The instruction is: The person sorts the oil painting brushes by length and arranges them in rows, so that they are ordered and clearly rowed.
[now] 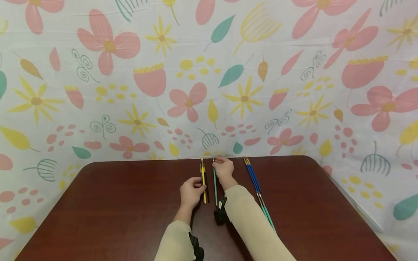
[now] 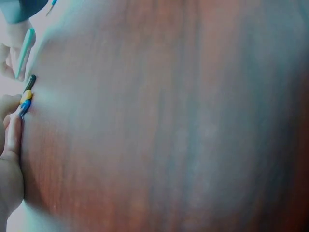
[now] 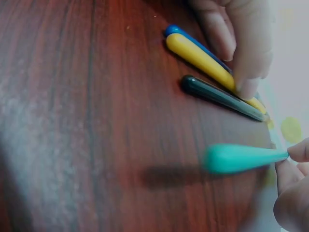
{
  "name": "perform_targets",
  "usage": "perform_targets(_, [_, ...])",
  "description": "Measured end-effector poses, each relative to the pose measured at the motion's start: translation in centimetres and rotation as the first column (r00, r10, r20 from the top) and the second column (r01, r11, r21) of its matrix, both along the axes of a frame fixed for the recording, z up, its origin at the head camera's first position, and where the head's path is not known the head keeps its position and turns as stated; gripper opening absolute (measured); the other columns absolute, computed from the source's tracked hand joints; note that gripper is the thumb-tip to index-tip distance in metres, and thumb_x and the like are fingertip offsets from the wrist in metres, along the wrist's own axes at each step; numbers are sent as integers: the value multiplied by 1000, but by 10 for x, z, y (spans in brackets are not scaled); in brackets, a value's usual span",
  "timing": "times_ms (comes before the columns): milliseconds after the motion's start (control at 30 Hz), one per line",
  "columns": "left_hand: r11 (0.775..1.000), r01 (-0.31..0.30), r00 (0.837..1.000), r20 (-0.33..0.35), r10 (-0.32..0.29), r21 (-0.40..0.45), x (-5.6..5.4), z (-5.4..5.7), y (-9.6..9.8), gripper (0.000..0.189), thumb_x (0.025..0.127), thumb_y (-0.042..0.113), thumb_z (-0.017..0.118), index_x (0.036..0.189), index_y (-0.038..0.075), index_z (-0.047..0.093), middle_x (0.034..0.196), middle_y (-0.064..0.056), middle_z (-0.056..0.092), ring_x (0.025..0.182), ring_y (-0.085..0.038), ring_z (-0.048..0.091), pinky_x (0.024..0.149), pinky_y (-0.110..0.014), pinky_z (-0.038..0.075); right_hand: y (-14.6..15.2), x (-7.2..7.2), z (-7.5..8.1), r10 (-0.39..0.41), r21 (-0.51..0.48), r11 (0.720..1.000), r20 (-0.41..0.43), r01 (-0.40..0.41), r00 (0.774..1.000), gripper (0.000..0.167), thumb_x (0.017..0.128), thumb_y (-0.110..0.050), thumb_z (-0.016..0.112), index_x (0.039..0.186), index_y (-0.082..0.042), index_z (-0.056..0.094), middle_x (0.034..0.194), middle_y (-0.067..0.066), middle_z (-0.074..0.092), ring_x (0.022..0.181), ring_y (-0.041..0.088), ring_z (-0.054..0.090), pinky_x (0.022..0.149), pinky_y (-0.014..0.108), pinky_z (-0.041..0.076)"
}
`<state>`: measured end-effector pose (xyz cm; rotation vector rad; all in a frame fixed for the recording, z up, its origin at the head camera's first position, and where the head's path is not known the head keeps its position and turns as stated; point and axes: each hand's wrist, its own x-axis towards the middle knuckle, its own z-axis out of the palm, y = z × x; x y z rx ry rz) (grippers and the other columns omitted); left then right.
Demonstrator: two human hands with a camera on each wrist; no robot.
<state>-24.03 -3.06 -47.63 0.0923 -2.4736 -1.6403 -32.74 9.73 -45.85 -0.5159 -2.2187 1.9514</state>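
Observation:
My left hand [image 1: 190, 193] is at a small bunch of paintbrushes near the table's back edge, thumb and fingers pinching a yellow-handled paintbrush [image 1: 204, 177]. Against the yellow one lies a blue-handled paintbrush [image 3: 193, 44], and a black-handled paintbrush [image 3: 219, 98] sits just to the right. My right hand [image 1: 224, 169] pinches a green-handled paintbrush [image 3: 241, 158] by its far, thin end. The thick end of that handle points back toward me, with a shadow below it on the table. Its bristles are hidden by the fingers.
Farther right, several blue-handled paintbrushes [image 1: 253, 175] lie side by side, with green-handled paintbrushes [image 1: 267, 214] in line nearer me, partly behind the right sleeve [image 1: 253, 221]. A flower-printed cloth [image 1: 189, 137] hangs behind the dark red-brown table [image 1: 130, 214].

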Motion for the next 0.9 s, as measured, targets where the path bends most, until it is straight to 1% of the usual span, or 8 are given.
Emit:
perform_targets(67, [1000, 4, 1000, 5, -4, -2, 0, 0, 0, 31, 82, 10, 72, 112, 3, 67, 98, -13, 69, 92, -26, 66, 70, -34, 57, 3, 1, 1, -12, -26, 1000, 39, 13, 999, 33, 85, -5, 63, 118, -6, 66, 117, 15, 65, 109, 31, 60, 87, 41, 52])
perform_targets(167, [1000, 0, 1000, 12, 0, -5, 2, 1, -1, 31, 82, 10, 73, 112, 3, 68, 97, -12, 69, 91, -25, 66, 69, -33, 58, 7, 2, 2, -19, -63, 998, 71, 23, 997, 33, 85, -4, 63, 118, -6, 66, 120, 15, 65, 106, 29, 61, 78, 35, 51])
perform_targets(300, [1000, -3, 1000, -5, 3, -7, 1, 1, -1, 31, 82, 10, 73, 112, 3, 68, 97, -13, 69, 91, -26, 66, 69, -33, 58, 11, 5, 6, -18, -95, 995, 51, 23, 999, 35, 83, -4, 63, 119, -5, 66, 123, 15, 63, 96, 24, 62, 66, 29, 46])
perform_targets(367, [1000, 2, 1000, -7, -2, -7, 1, 2, -1, 31, 82, 11, 73, 112, 4, 68, 97, -13, 69, 92, -26, 66, 69, -33, 58, 13, 6, 7, -19, -108, 994, 40, 24, 999, 36, 83, -3, 64, 119, -4, 65, 123, 16, 62, 92, 23, 62, 65, 28, 45])
perform_targets(500, [1000, 1, 1000, 0, -1, -9, 2, 2, 0, 32, 82, 11, 73, 112, 4, 68, 97, -13, 69, 92, -26, 66, 69, -33, 58, 16, 9, 10, -8, -135, 991, 47, 15, 999, 36, 85, -5, 64, 121, -3, 64, 124, 17, 62, 99, 26, 65, 75, 32, 53])
perform_targets(567, [1000, 0, 1000, 3, 0, -7, 2, 1, 0, 32, 82, 11, 73, 112, 4, 67, 98, -13, 69, 92, -26, 66, 69, -33, 58, 17, 11, 12, 5, -150, 989, 55, 3, 998, 35, 87, -7, 64, 122, -4, 63, 126, 16, 59, 106, 29, 63, 85, 38, 53])
perform_targets(633, [1000, 1, 1000, 2, -1, -4, 2, 2, 0, 32, 82, 11, 73, 112, 3, 67, 98, -13, 69, 92, -26, 66, 69, -34, 57, 19, 12, 15, 15, -166, 986, 54, -6, 998, 35, 87, -7, 64, 122, -3, 63, 127, 16, 58, 109, 30, 62, 90, 40, 52])
perform_targets(900, [1000, 11, 1000, 10, -11, 9, -2, 3, -1, 32, 82, 10, 73, 112, 3, 67, 99, -13, 69, 93, -26, 66, 70, -33, 58, 30, 14, 24, 42, -196, 980, 25, -36, 999, 38, 87, -4, 62, 125, 0, 60, 126, 18, 60, 113, 29, 61, 95, 40, 51])
